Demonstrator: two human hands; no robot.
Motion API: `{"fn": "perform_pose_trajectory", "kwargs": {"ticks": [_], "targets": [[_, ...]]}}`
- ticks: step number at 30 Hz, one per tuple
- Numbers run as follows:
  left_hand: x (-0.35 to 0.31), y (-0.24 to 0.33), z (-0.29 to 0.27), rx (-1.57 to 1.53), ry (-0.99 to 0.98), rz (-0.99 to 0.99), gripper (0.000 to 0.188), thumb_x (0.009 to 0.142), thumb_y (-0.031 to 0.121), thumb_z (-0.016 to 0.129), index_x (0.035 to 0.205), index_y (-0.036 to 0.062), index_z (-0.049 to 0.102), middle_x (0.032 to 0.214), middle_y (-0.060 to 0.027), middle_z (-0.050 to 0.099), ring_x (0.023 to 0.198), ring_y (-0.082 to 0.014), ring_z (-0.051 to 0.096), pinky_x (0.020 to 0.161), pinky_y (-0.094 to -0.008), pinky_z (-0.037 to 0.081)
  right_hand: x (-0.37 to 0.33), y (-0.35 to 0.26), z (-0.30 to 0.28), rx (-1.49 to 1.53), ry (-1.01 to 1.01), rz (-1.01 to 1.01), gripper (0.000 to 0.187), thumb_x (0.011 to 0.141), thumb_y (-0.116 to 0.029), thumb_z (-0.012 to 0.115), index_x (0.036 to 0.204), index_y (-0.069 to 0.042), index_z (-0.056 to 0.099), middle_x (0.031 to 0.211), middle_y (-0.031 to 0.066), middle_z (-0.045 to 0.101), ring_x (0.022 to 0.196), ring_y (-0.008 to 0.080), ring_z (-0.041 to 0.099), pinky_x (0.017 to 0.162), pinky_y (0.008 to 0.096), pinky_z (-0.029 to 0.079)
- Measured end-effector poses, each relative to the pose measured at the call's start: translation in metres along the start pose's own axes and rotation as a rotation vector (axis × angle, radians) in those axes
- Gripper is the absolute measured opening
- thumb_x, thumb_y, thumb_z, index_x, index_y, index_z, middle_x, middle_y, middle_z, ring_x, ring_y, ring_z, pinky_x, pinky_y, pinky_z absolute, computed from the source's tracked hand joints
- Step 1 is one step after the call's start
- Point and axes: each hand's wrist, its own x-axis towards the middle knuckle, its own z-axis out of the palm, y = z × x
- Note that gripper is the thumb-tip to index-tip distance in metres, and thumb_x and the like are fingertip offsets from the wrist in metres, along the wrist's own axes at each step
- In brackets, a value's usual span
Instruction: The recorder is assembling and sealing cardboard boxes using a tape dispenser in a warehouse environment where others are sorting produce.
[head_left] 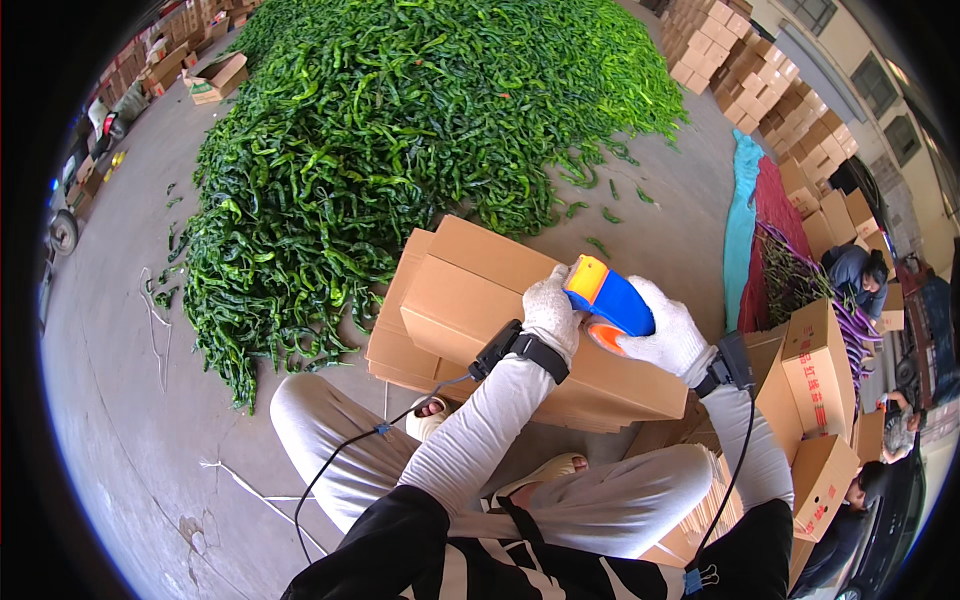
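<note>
A blue tape dispenser (622, 306) with a yellow end and an orange roll side is held above a cardboard box. My right hand (668, 335), in a white glove, wraps round its body. My left hand (552, 315), gloved too, is closed against the yellow end; whether it pinches a strip of tape is too small to tell. Beneath both hands the brown cardboard box (455, 308) lies in front of my knees, its flaps closed. Flat cardboard (398, 338) shows along its left side. My left wrist lies above the box's near part.
A big heap of green peppers (400, 130) covers the floor ahead, with loose ones at its edge. At right stand printed cartons (818, 370), purple eggplants (850, 325) and a crouching person (858, 280). Box stacks (715, 45) rise at the back right. String (265, 490) lies at left.
</note>
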Motion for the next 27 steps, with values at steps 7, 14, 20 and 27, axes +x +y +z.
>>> {"fn": "perform_pose_trajectory", "kwargs": {"ticks": [7, 14, 20, 27], "targets": [[0.028, 0.212, -0.077, 0.067, -0.019, 0.355, 0.033, 0.104, 0.03, 0.046, 0.117, 0.0023, 0.06, 0.11, -0.0127, 0.071, 0.107, -0.0262, 0.066, 0.091, -0.0413, 0.052, -0.009, 0.003, -0.04, -0.044, -0.201, 0.092, 0.068, 0.074, -0.028, 0.084, 0.131, -0.007, 0.054, 0.112, 0.0153, 0.07, 0.105, 0.0265, 0.07, 0.09, 0.0365, 0.055], [0.051, 0.304, -0.126, 0.35, 0.052, 0.328, 0.04, 0.108, 0.03, 0.039, 0.132, 0.0021, 0.054, 0.127, -0.0122, 0.067, 0.121, -0.0267, 0.061, 0.102, -0.0418, 0.047, 0.032, -0.038, -0.006, -0.032, -0.185, 0.025, 0.062, 0.075, -0.028, 0.084, 0.127, -0.01, 0.055, 0.103, 0.0174, 0.071, 0.095, 0.0315, 0.072, 0.083, 0.038, 0.056], [0.093, 0.291, -0.175, 0.436, 0.09, 0.206, 0.043, 0.109, 0.034, 0.035, 0.136, 0.005, 0.053, 0.133, -0.0063, 0.063, 0.12, -0.0224, 0.059, 0.099, -0.0385, 0.045, 0.047, -0.039, 0.005, -0.048, -0.237, 0.076, 0.058, 0.075, -0.03, 0.082, 0.124, -0.009, 0.056, 0.101, 0.018, 0.071, 0.094, 0.0356, 0.071, 0.081, 0.0399, 0.056], [0.143, 0.182, -0.26, 0.588, -0.128, -0.07, 0.037, 0.103, 0.027, 0.052, 0.129, 0.001, 0.06, 0.121, -0.0085, 0.069, 0.107, -0.0203, 0.065, 0.09, -0.0355, 0.053, 0.047, -0.041, 0.012, -0.085, -0.216, 0.089, 0.058, 0.076, -0.034, 0.081, 0.123, -0.01, 0.057, 0.101, 0.0191, 0.071, 0.094, 0.0373, 0.07, 0.08, 0.0422, 0.055]]}}
